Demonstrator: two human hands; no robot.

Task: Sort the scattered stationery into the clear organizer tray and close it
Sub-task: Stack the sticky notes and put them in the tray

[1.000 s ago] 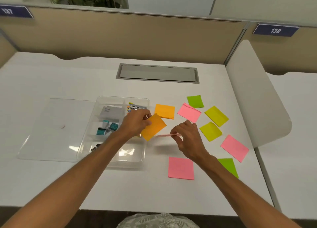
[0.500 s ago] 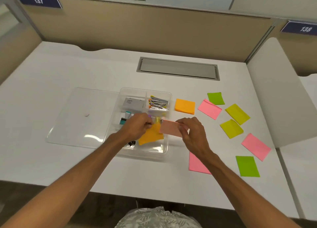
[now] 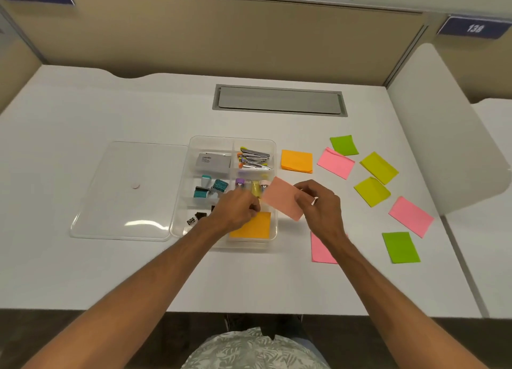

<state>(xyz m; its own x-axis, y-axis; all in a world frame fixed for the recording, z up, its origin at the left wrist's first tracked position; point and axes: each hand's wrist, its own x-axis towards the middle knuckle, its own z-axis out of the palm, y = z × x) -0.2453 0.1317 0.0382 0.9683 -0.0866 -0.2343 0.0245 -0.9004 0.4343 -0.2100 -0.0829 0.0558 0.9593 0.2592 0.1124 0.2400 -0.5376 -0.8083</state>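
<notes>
The clear organizer tray point(image 3: 191, 144) sits mid-desk with its lid point(image 3: 124, 191) lying flat to its left. An orange sticky note point(image 3: 253, 226) lies in the tray's front right compartment. My left hand point(image 3: 238, 209) hovers over that compartment, its fingers curled at the note's top edge. My right hand point(image 3: 318, 205) pinches a pink sticky note point(image 3: 284, 198) and holds it tilted above the tray's right rim. Other compartments hold a grey box point(image 3: 213, 162), metal clips point(image 3: 253, 159), teal items point(image 3: 212, 188) and black clips point(image 3: 195, 219).
Loose notes lie right of the tray: an orange pad point(image 3: 296, 160), pink notes point(image 3: 335, 163) point(image 3: 411, 216) point(image 3: 320, 251), yellow-green notes point(image 3: 379, 167) point(image 3: 372, 191) and green notes point(image 3: 344, 145) point(image 3: 401, 247). A grey cable hatch point(image 3: 279, 100) sits behind. A white divider point(image 3: 443, 130) bounds the right.
My left hand carried the orange note into the tray's front right compartment. My right hand lifted the pink note off the desk and brought it left over the tray's rim.
</notes>
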